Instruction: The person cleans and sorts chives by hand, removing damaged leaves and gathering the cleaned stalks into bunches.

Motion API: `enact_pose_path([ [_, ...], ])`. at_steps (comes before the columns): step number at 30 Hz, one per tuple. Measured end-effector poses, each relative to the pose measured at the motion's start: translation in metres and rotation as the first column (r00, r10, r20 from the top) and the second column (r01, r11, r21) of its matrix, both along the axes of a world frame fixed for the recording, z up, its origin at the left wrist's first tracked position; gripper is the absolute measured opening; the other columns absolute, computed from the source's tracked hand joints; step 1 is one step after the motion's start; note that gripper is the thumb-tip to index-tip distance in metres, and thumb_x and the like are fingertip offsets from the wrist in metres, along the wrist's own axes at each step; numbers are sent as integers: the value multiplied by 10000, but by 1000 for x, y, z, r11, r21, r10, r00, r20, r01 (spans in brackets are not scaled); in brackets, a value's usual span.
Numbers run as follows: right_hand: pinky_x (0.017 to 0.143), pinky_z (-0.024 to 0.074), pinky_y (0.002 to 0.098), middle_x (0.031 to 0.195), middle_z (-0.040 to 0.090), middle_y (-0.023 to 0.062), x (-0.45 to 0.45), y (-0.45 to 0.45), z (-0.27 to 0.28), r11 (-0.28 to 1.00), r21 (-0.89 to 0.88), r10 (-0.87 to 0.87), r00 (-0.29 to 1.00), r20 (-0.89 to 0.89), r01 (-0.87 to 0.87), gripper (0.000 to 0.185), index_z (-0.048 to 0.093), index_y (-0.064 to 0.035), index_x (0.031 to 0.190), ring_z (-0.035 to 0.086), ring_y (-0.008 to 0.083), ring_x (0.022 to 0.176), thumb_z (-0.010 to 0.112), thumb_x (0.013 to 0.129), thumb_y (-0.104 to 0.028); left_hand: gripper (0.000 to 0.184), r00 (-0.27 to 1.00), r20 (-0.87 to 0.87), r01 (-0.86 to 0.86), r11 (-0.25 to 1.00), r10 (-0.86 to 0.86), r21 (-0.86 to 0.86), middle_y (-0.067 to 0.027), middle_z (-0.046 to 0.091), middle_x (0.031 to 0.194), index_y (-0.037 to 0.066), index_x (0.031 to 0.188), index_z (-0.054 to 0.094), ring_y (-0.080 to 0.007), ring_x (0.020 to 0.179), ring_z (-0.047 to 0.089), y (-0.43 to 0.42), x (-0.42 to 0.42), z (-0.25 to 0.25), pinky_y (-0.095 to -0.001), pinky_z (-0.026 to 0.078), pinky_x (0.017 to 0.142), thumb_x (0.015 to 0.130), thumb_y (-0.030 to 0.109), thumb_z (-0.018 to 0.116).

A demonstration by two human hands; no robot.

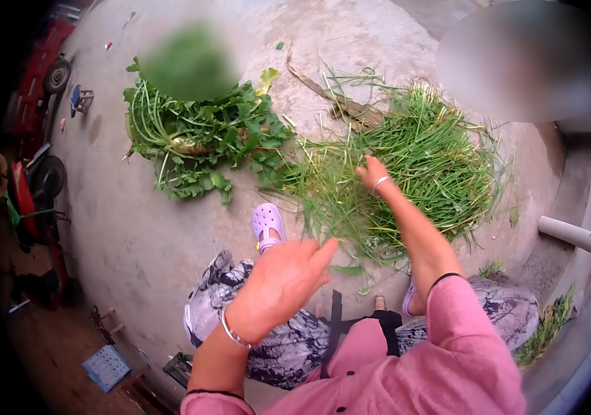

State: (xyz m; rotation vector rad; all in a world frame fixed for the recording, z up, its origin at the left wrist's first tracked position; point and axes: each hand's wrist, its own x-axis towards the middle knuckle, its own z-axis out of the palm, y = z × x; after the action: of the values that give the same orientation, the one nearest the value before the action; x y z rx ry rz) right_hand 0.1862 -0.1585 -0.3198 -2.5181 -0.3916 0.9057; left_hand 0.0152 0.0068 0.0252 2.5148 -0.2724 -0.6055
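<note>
Right of ctr, on grey concrete floor (116, 235): heap of long, thin green plant stalks (441, 159), immed. R of bare R hand (373, 173), long axes mixed. Nearer than L hand (278, 285), w/ grip hidden, can't tell. Latter lower ctr, raised, empty, w/ fingers extended.
</note>
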Motion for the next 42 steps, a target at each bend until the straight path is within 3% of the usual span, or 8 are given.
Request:
enact_pose_path([
  [4, 1002, 227, 562, 1424, 154, 203, -90, 43, -25, 989, -118, -94, 995, -46, 88, 729, 182, -70, 1373, 168, 403, 1297, 553, 807, -344, 489, 1000, 21, 8, 1000, -8, -22, -124, 538, 866, 21, 1153, 469, -304, 756, 528, 6, -4, -5, -387, 429, 653, 715, 148, 647],
  [10, 997, 296, 494, 1413, 160, 216, -195, 97, -31, 992, 89, 103, 984, -146, -91, 756, 125, -90, 1390, 193, 459, 1264, 558, 810, -311, 478, 999, -22, 28, 999, -28, -18, -108, 539, 904, 25, 1145, 473, -286, 821, 517, 2, 1, 1, -371, 428, 687, 718, 151, 645],
  [14, 979, 339, 400, 1284, 389, 253, -170, 89, -28, 911, 388, 291, 889, -354, -144, 594, 354, -21, 1299, 398, 392, 1169, 545, 810, -300, 474, 1000, -25, 16, 999, -17, -31, -112, 556, 942, 27, 1146, 484, -288, 809, 530, 1, 3, 3, -373, 433, 691, 720, 157, 647],
  [18, 845, 450, 378, 973, 615, 175, -75, 36, 3, 953, 298, -4, 991, -136, 45, 339, 591, -32, 1060, 583, 314, 938, 532, 795, -235, 473, 1000, 16, 6, 999, -6, -33, -114, 569, 960, 27, 1146, 497, -297, 795, 543, 1, 1, -1, -375, 437, 694, 718, 157, 650],
  [22, 816, 463, 336, 969, 625, 143, 34, -47, 13, 921, 305, -310, 931, 194, 243, 237, 609, -27, 976, 604, 268, 897, 556, 773, -136, 476, 999, 38, 13, 999, -12, -36, -113, 568, 947, 30, 1143, 501, -298, 786, 542, -2, 4, -3, -379, 436, 689, 712, 160, 656],
  [32, 727, 489, 315, 833, 641, 118, 129, -181, -18, 808, 237, -587, 700, 406, 540, 171, 616, -26, 877, 622, 220, 755, 575, 738, -118, 479, 996, -80, 44, 999, -45, -20, -110, 551, 908, 21, 1123, 506, -284, 814, 526, -14, 28, -6, -366, 433, 669, 694, 162, 667],
  [37, 760, 487, 325, 960, 618, 165, 146, -215, -50, 554, 276, -829, 548, 106, 785, 410, 536, 43, 1020, 618, 232, 799, 659, 740, -230, 508, 986, -102, 133, 991, -129, 31, -100, 541, 899, 22, 1125, 505, -277, 846, 517, -26, 43, -3, -357, 438, 692, 669, 162, 679],
  [42, 830, 439, 379, 1002, 588, 220, 171, -183, -26, 643, 308, -761, 539, 361, 702, 604, 513, 32, 1077, 569, 328, 941, 699, 669, -372, 470, 987, -100, 132, 991, -129, 30, -116, 540, 904, 18, 1136, 498, -291, 841, 510, -27, 41, -6, -369, 422, 734, 700, 132, 630],
])
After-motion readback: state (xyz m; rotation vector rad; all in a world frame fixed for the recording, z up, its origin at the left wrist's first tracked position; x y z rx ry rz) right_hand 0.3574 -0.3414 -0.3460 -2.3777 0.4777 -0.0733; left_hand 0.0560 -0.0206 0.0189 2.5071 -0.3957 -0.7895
